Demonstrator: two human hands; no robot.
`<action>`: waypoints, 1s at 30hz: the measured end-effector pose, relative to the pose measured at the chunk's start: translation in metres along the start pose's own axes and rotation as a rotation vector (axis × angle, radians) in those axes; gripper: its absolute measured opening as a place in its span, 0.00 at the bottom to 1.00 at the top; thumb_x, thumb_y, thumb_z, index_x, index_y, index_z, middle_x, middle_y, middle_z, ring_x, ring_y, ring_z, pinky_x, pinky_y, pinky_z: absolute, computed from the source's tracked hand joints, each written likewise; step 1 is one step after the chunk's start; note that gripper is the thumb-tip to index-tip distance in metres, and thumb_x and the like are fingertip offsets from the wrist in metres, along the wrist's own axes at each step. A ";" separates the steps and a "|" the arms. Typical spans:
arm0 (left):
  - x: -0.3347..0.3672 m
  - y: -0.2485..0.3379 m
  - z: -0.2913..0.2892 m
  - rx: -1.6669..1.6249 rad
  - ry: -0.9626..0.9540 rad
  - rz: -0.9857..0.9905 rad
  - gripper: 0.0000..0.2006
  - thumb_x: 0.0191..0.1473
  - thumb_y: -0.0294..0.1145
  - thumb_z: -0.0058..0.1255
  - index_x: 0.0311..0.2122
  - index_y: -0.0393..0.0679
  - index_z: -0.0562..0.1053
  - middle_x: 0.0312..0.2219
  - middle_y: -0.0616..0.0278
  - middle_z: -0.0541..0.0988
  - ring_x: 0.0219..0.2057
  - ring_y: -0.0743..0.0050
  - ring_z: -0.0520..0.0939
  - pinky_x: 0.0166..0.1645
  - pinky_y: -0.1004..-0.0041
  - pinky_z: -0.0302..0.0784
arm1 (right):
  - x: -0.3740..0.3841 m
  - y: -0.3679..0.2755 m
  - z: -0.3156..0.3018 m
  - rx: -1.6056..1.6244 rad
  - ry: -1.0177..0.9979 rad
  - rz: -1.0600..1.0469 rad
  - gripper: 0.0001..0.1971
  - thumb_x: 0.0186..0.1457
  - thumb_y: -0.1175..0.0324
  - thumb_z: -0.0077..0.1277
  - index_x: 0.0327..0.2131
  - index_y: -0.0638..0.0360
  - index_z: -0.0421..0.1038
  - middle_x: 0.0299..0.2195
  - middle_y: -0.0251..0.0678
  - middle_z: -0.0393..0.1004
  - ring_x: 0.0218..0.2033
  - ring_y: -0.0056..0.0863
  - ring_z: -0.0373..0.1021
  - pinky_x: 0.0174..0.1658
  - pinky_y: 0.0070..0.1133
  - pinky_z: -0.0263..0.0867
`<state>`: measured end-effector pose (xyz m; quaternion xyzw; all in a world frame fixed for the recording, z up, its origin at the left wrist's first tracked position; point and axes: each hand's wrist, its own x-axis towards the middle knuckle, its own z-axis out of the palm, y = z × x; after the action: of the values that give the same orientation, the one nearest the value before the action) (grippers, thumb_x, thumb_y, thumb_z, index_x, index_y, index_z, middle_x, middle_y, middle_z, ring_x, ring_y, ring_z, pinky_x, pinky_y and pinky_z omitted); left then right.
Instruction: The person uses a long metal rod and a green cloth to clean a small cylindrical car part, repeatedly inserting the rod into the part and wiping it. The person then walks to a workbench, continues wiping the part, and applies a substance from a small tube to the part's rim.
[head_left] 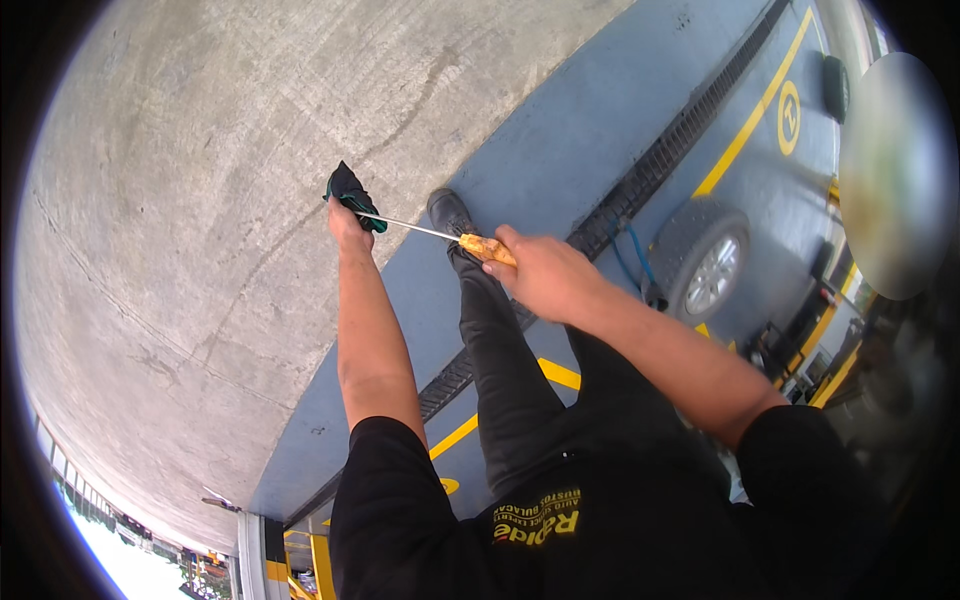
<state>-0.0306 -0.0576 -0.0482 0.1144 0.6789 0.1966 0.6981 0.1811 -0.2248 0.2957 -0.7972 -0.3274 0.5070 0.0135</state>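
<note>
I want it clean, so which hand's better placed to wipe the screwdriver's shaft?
Left, probably: the left grip holds black cloth at the far end of the shaft; the right grip holds the yellow handle.

Black cloth (350,186) partly hides the left grip (347,226); a pale oval patch (898,178) is blurred.

Lit brightly by soft daylight across the concrete floor (200,180) toward ten o'clock. Burned out to white in the sky (105,545) at eight. Faintly glossy on the blue floor (765,195) toward two. Smeared in an oval near three. Sunk almost to black on the shirt (630,525) toward six. Bowed and black-rimmed outward.
</note>
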 end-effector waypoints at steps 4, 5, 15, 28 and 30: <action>0.004 -0.002 -0.002 -0.054 -0.051 0.016 0.19 0.71 0.45 0.37 0.48 0.43 0.76 0.34 0.62 0.81 0.33 0.66 0.83 0.36 0.64 0.80 | 0.003 -0.006 -0.006 0.015 -0.051 0.067 0.17 0.68 0.54 0.48 0.46 0.60 0.66 0.29 0.53 0.79 0.35 0.55 0.76 0.39 0.45 0.70; 0.002 0.000 -0.001 -0.039 -0.061 -0.006 0.19 0.71 0.45 0.37 0.48 0.43 0.76 0.34 0.63 0.81 0.34 0.67 0.83 0.36 0.64 0.80 | 0.002 -0.004 -0.003 0.008 -0.023 0.034 0.17 0.68 0.54 0.48 0.46 0.60 0.66 0.28 0.52 0.78 0.34 0.54 0.77 0.39 0.45 0.70; -0.001 -0.001 0.003 -0.061 0.116 -0.014 0.17 0.72 0.47 0.40 0.49 0.47 0.74 0.35 0.65 0.79 0.31 0.68 0.81 0.36 0.63 0.80 | 0.002 -0.006 -0.006 0.015 -0.083 0.103 0.17 0.68 0.54 0.48 0.46 0.59 0.66 0.24 0.48 0.77 0.29 0.49 0.77 0.36 0.43 0.71; -0.004 0.004 -0.006 -0.171 -0.051 -0.085 0.15 0.69 0.42 0.39 0.47 0.42 0.72 0.37 0.55 0.81 0.35 0.59 0.84 0.36 0.60 0.80 | 0.006 0.000 -0.001 0.003 -0.066 0.070 0.18 0.68 0.55 0.48 0.47 0.61 0.66 0.29 0.52 0.79 0.36 0.54 0.77 0.40 0.44 0.70; 0.004 0.001 -0.013 -0.221 -0.024 -0.069 0.13 0.68 0.41 0.41 0.45 0.43 0.73 0.35 0.58 0.82 0.34 0.62 0.84 0.36 0.61 0.81 | 0.009 -0.005 -0.011 0.029 -0.122 0.121 0.18 0.68 0.54 0.48 0.48 0.61 0.66 0.30 0.53 0.79 0.37 0.54 0.77 0.41 0.44 0.70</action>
<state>-0.0434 -0.0567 -0.0522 0.0158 0.6482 0.2446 0.7209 0.1901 -0.2124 0.2962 -0.7830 -0.2716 0.5591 -0.0253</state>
